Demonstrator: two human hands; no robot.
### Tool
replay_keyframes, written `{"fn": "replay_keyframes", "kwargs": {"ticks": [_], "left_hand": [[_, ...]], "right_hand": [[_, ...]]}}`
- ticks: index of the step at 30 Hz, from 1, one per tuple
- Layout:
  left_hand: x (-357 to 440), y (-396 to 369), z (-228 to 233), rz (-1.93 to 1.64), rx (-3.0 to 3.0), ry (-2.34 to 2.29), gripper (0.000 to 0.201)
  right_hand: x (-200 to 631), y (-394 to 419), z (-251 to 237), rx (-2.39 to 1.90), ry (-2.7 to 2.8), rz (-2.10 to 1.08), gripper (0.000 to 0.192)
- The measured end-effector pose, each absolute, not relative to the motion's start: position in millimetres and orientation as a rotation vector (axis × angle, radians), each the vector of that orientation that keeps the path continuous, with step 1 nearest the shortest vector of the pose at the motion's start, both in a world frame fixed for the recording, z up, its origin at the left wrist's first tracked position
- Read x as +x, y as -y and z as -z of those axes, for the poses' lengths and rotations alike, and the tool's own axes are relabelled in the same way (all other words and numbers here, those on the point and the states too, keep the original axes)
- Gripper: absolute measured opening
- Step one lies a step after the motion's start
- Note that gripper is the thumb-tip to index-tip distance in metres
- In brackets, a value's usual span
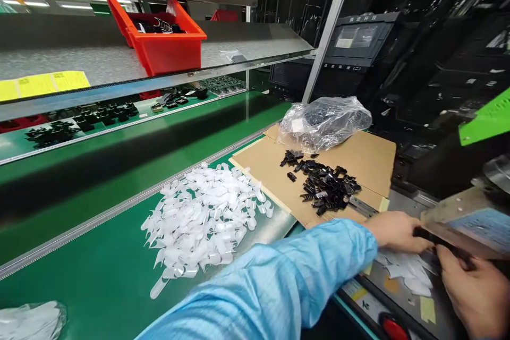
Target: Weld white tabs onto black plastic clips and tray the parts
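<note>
My left hand [396, 231], in a light blue sleeve, reaches across to the right side of the bench. Its fingers are closed on one end of a dark elongated part [446, 244], whose kind I cannot make out. At the other end, my right hand [474, 287] pinches the same part, somewhat blurred by motion. Below the hands, several white pieces [410, 276] lie on a grey machine base. A heap of small black plastic parts [329, 186] rests on the cardboard [370, 162] beyond my left hand. Loose white rounded tabs [211, 212] form a large pile on the green bench.
A metal machine block [470, 220] stands right by the hands, with a red button [394, 326] at the base's front. A clear plastic bag [324, 122] sits on the cardboard's back edge. Above is a shelf with a red bin [171, 53]. Dark crates [358, 42] are stacked behind.
</note>
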State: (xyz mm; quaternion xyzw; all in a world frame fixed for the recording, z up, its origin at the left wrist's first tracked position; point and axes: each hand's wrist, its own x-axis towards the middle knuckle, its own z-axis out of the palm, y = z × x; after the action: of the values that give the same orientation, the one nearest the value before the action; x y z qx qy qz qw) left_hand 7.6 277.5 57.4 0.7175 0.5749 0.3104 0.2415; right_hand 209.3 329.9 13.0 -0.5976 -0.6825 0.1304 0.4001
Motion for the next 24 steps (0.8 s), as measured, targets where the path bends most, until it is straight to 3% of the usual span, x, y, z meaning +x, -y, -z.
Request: {"fn": "replay_keyframes", "kwargs": {"ticks": [2, 4, 7, 12, 17, 24], "left_hand": [[10, -250, -56, -1.038, 1.805, -1.477, 0.045], [18, -208, -55, -1.158, 1.616, -1.273, 0.046], [30, -139, -51, -1.246, 1.256, -1.185, 0.055], [45, -50, -46, -1.356, 1.035, -0.789, 0.05], [58, 5, -54, -1.31, 1.004, -0.707, 0.053], [62, 25, -50, -1.284, 1.039, -0.68, 0.05]], "right_hand": [[200, -293, -29, -1.554, 1.597, -0.358, 0.03], [197, -244, -39, -1.475, 1.52, -0.46, 0.052], [193, -168, -41, -1.178, 1.479, -0.728, 0.061], [191, -67, -37, -0.935, 1.332, -0.842, 0.036], [205, 1, -45, -0.889, 1.302, -0.874, 0.034], [214, 32, -46, -0.88, 1.3, -0.856, 0.03]]}}
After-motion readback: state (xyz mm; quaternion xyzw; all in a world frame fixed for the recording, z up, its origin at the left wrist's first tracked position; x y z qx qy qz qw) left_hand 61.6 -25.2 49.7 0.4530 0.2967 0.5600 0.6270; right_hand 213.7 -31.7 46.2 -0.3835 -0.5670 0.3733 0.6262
